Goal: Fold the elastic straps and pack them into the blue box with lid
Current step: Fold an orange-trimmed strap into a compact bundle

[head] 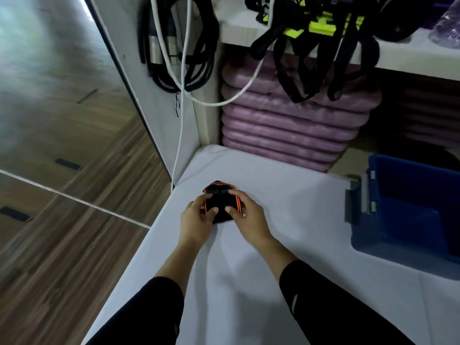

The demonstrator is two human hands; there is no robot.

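A: Where is the strap (220, 205)?

B: On the white counter (286, 220), near its far left corner. It is black with orange edging, bunched into a compact bundle.

A: And the hands?

B: Both are on it. The left hand (196, 217) grips its left side, thumb pressed on top and fingers curled around the edge. The right hand (247, 215) grips the right side the same way, thumb on top close to the left thumb, index finger reaching over the far edge. So both are closed around the strap, pinching it from either side.

A: Is it lifted?

B: I cannot tell; it sits at or just above the cloth.

A: The box?

B: The blue box (410, 210) stands at the right edge of the counter, well apart from the hands, open at the top. A grey clasp (366, 195) shows on its left wall. What is inside is too dark to make out.

A: Anything behind?

B: A stack of purple mats (286, 130) under a shelf (249, 28), with black straps (311, 58) hanging over its edge, and black and white cables (179, 46) on the panel to the left.
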